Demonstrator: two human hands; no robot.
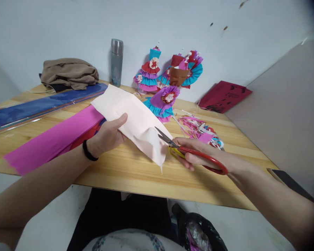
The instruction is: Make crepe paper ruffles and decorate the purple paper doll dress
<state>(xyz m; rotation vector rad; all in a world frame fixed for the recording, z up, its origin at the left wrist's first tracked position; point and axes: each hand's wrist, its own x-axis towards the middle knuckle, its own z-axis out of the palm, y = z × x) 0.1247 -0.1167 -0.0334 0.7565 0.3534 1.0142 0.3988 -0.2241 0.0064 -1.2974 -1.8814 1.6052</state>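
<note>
My left hand (pixel 112 134) grips the edge of a pale pink sheet of paper (pixel 132 111), thumb on top and fingers beneath. The sheet is held above the table, and its lower right part curls and hangs to a pointed corner. In my right hand (pixel 191 153) is a pair of scissors (pixel 170 142) with a red and a yellow handle. Their blades are apart and reach the paper's right end. Under and behind my left hand lies a bright pink strip (pixel 54 139), with red and blue pieces partly hidden beside it.
Ruffled paper dresses (pixel 149 75) stand by the wall, near a grey flask (pixel 117 62). Paper scraps (pixel 199 129) are heaped at right, before a magenta bag (pixel 223 97). A blue plastic-wrapped pack (pixel 42 106) and brown cloth (pixel 70 73) lie left. A phone (pixel 290 183) rests at right.
</note>
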